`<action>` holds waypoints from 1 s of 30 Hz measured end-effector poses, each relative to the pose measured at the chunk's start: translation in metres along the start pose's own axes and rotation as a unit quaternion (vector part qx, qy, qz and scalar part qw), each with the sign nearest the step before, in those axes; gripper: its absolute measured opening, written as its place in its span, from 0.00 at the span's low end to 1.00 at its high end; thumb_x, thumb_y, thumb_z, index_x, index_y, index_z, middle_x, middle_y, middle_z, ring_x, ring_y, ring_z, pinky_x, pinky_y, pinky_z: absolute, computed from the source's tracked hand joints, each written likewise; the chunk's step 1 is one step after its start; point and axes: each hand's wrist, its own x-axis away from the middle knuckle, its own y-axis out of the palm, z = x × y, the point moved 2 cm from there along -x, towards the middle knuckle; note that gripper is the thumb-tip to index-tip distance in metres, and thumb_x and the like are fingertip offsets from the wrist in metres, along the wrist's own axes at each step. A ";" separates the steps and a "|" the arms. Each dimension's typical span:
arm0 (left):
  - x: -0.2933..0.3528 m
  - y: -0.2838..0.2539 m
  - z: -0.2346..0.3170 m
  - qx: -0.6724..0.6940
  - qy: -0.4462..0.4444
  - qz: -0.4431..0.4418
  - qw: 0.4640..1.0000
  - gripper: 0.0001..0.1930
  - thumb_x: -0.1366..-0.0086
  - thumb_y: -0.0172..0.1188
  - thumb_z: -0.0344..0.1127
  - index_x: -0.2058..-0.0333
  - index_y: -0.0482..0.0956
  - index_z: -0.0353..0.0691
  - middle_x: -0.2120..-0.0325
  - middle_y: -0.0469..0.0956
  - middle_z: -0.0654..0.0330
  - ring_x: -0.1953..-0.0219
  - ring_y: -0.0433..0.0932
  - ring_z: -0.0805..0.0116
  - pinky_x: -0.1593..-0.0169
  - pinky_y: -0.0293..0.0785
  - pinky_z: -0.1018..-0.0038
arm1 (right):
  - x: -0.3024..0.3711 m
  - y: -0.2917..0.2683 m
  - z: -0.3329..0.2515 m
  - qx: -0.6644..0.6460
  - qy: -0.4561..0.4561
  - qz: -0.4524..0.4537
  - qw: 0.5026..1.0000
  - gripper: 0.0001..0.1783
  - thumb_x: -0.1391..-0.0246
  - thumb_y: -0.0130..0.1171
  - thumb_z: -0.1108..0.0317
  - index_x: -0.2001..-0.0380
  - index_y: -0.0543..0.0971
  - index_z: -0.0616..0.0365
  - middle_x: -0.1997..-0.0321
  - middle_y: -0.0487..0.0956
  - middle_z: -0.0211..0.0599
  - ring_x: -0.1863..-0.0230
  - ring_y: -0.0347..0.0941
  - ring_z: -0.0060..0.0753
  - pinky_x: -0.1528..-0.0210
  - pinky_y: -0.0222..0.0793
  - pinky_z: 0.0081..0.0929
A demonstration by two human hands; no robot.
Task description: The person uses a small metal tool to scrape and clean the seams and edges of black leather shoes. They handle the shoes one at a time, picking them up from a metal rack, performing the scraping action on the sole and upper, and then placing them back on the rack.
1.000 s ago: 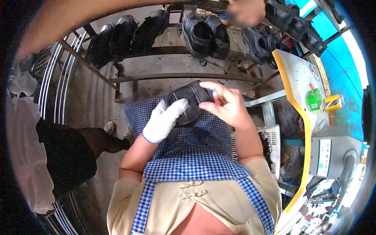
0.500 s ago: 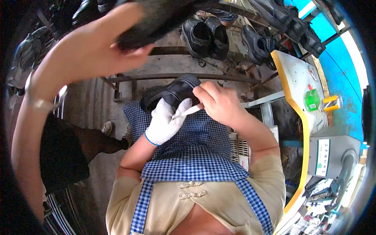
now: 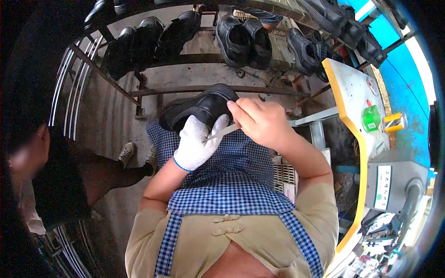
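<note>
Shifted slightly left: black shoe (image 3: pixel 211 103), at the far edge of your checked apron (image 3: pixel 232 192).
Your gloved left hand (image 3: pixel 197 144) clasps its near side, thumb and fingers parted; your right hand (image 3: pixel 263 121) has fingers curled, pinching a pale strip (image 3: pixel 225 130), its tip against the glove. Advised: brace the shoe, angle that tip off the glove. Rightward elbow room is bounded by the yellow-edged table (image 3: pixel 351 92); a rack bar (image 3: pixel 273 91) shows just past the shoe.
</note>
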 end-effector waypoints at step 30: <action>0.027 0.040 -0.052 -0.184 0.169 -0.096 0.964 0.19 0.41 0.61 0.35 0.51 0.75 0.36 0.58 0.77 0.48 0.55 0.77 0.48 0.49 0.73 0.60 | 0.068 0.059 -0.003 -0.665 0.457 0.017 0.591 0.41 0.54 0.69 0.59 0.39 0.65 0.66 0.50 0.77 0.37 0.49 0.73 0.33 0.46 0.68 0.31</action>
